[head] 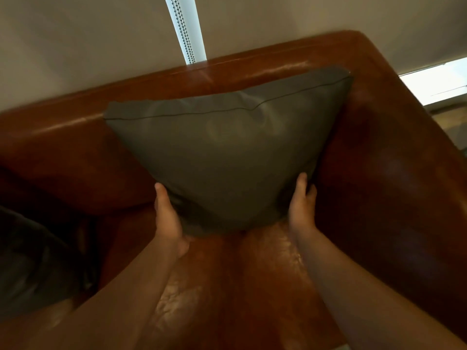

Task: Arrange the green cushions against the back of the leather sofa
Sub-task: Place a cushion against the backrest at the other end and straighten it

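A large grey-green cushion stands upright on the seat of the brown leather sofa, its top edge leaning against the sofa's back near the right corner. My left hand grips the cushion's lower left side and my right hand grips its lower right side. A second dark cushion lies on the seat at the far left, dim and partly cut off by the frame.
The sofa's right armrest rises close beside the cushion. Behind the sofa hang pale blinds with a beaded cord in a bright gap. Bare seat leather shows between my forearms.
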A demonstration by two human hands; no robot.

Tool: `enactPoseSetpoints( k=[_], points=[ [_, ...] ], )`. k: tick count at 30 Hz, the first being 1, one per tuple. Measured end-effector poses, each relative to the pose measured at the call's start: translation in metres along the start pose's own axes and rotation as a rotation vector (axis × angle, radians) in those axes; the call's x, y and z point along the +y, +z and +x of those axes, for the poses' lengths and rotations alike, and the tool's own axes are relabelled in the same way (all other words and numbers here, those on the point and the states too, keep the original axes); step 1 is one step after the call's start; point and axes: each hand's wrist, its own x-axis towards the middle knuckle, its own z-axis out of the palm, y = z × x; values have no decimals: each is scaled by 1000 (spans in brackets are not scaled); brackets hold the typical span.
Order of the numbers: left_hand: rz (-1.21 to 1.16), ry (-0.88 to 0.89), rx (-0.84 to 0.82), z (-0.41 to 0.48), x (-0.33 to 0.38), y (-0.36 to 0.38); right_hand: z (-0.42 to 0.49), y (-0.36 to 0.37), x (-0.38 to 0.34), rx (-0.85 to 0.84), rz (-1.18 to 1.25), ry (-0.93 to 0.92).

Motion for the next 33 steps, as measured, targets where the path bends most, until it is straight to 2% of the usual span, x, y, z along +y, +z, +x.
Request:
enactPoseSetpoints(
  k=[2, 4, 6, 9, 14, 20, 27, 33],
  points=[
    [-122, -135, 15, -7, -8, 11, -27, 10, 9, -55, 94, 112],
    [-299, -182, 15, -13, -15, 27, -39, 22, 8, -101, 200, 172],
    [-441, -126, -1, -12, -12, 42, -37, 31, 3, -124, 262, 166],
    [-519, -64, -11, -3, -1, 53, -28, 39, -7, -155, 232, 157],
    [-481, -92, -57, -5, -5, 45, -30, 30, -8, -199, 154, 170],
    [-514, -206, -15, -43, -13, 56, -48, 21, -20, -188, 220, 156],
    [-489, -58, -20, -24, 11, 88, -58, 60, -62, -138, 238, 128],
    [-435, -146, -151, -28, 5, 72, -63, 51, -55, -164, 230, 100]
  ],
)
